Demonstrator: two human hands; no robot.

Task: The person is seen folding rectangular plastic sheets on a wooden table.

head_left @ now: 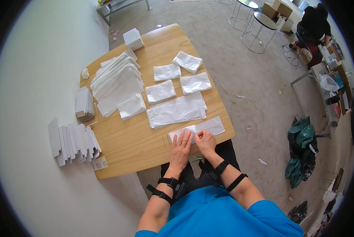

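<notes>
A thin white sheet (pixel 213 126), paper-like, lies lengthwise along the near edge of the wooden table (pixel 129 152). My left hand (pixel 179 151) rests flat on its left part, fingers stretched out. Closed in a pinch, my right hand (pixel 206 142) grips the sheet near its middle, just beside the left fingertips. Part of the sheet is hidden under both hands. Directly beyond lies a stack of long white sheets (pixel 177 111). Several short folded white packets, one of them a folded packet (pixel 160 92), are laid out farther back.
A fanned pile of white sheets (pixel 117 81) covers the table's left side. A white block-like stack (pixel 133 39) stands at the far corner. White folded cartons (pixel 76 144) line the left edge by the wall. On the right are dark bags (pixel 301 150), round stools (pixel 264 20) and a seated person (pixel 314 29).
</notes>
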